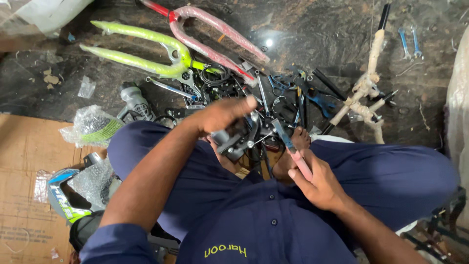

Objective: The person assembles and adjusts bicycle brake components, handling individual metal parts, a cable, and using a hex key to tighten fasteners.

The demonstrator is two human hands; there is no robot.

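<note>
Left hand (pixel 222 115) grips a grey metal bicycle part (pixel 237 139). Right hand (pixel 317 183) is closed around a pink-handled tool (pixel 293 146). Forks and spanners lie on the floor (pixel 317 29).

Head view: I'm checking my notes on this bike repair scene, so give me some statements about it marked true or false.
1. The right hand holds a pink-handled tool. True.
2. The left hand is empty and rests on the floor. False: it grips a dark metal part above the lap.
3. A neon yellow-green fork lies on the floor. True.
4. The two blue spanners lie on the cardboard. False: they lie on the dark floor, upper right.
5. A red fork lies beside the green one. True.
</note>
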